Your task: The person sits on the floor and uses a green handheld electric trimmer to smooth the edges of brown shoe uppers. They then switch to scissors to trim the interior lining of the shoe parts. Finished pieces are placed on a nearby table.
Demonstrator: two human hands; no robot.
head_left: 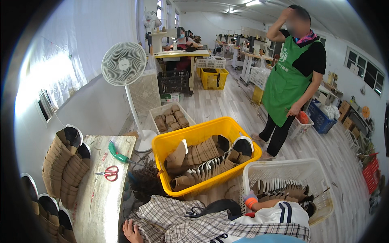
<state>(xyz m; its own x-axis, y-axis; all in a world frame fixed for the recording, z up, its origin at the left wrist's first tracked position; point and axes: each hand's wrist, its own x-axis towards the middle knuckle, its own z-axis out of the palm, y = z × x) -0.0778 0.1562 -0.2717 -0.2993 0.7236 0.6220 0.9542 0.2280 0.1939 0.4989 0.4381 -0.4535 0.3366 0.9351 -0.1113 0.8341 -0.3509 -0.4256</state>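
While crates [285,163] hold pieces [286,196], a fan [124,64] (white) stands.

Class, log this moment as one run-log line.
left hand: at plaid cloth | right hand: at white basket, beside brown shoe uppers

Looked down and ahead from the wearer's head, through the left lens of a side-by-side fisheye pair. Faced forward, upright and unmirrored, over a grey-and-white plaid cloth shirt [164,210] very near at the lower edge. Centred on an oblong yellow plastic tub [194,133] at middle range, with a pale, long, wood-like tabletop [101,198] close on the left and a white perforated plastic crate [291,169] close on the right. Reached far off to a white tubular ceiling light [253,3].
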